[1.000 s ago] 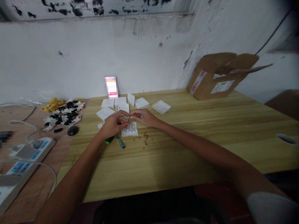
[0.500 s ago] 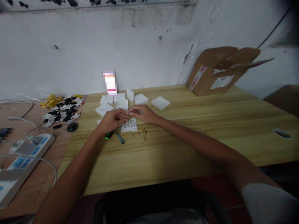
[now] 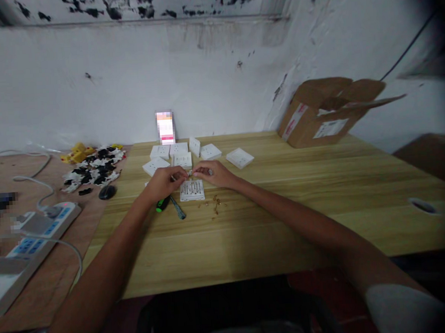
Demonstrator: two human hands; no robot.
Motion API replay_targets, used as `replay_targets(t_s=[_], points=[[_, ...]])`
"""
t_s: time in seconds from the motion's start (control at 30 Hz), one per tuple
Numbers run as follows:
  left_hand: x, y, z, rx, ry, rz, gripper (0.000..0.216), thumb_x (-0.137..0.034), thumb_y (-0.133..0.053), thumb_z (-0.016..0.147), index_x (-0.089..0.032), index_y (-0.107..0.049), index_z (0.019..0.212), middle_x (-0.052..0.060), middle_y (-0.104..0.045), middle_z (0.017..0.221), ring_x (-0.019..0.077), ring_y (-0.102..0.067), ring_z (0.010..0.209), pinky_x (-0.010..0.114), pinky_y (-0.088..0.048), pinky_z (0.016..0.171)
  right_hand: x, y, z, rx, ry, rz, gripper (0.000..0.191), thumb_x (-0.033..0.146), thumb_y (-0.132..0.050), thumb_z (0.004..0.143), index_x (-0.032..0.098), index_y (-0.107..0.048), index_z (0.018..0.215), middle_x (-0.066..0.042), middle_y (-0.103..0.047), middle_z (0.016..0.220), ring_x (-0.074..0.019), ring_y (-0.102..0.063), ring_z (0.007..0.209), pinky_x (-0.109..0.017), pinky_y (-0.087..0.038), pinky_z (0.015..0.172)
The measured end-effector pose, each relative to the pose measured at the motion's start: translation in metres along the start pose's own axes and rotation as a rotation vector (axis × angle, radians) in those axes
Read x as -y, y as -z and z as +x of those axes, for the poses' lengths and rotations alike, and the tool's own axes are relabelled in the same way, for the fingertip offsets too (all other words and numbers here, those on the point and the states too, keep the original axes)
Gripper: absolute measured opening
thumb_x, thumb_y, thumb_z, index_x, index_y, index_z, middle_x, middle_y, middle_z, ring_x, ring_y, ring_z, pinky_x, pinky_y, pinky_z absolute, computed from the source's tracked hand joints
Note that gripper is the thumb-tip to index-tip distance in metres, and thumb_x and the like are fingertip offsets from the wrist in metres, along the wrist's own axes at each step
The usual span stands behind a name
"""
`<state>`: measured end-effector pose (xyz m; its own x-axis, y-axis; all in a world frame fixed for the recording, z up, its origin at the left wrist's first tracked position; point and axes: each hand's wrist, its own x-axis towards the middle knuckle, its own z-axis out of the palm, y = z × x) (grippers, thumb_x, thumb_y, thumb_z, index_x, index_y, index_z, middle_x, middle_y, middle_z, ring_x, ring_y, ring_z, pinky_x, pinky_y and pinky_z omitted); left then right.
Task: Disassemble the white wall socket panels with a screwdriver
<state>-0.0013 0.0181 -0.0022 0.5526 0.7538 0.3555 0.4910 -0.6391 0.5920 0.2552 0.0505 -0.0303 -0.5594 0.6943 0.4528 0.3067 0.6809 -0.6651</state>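
Observation:
My left hand [image 3: 167, 182] and my right hand [image 3: 214, 174] meet fingertip to fingertip over the table, pinched around a tiny part that is too small to name. Just below them lies a white socket panel [image 3: 192, 190], its inner side with rows of slots facing up. A green-and-black screwdriver handle [image 3: 163, 204] pokes out beneath my left hand, and a bluish-grey slim tool [image 3: 178, 208] lies beside it. Small brass-coloured metal pieces [image 3: 216, 204] are scattered to the right of the panel. Behind my hands stands another open white panel [image 3: 182, 161].
Several white socket panels [image 3: 210, 151] lie at the back, with a lit phone [image 3: 165, 127] leaning on the wall. An open cardboard box [image 3: 317, 113] occupies the back right. To the left are black and white plastic parts [image 3: 98, 166], a mouse [image 3: 107, 192] and a power strip [image 3: 35, 248].
The view has tilted slightly upward, so the table sits lower in the picture. My hands have shifted a little away from the slotted panel, uncovering more of it.

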Motion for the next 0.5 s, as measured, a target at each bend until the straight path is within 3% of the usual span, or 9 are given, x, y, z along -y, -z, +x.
replay_targets(t_s=[0.5], points=[[0.0022, -0.0023, -0.0015, 0.043, -0.049, 0.097, 0.013, -0.024, -0.065, 0.089, -0.021, -0.075, 0.096, 0.002, -0.074, 0.085, 0.0151, -0.064, 0.072, 0.027, -0.048, 0.068, 0.0006, -0.0022, -0.0002, 0.019, -0.014, -0.006, 0.020, 0.035, -0.064, 0.097, 0.019, -0.074, 0.102, -0.002, -0.073, 0.086, -0.0127, -0.058, 0.071, -0.026, -0.043, 0.066]])
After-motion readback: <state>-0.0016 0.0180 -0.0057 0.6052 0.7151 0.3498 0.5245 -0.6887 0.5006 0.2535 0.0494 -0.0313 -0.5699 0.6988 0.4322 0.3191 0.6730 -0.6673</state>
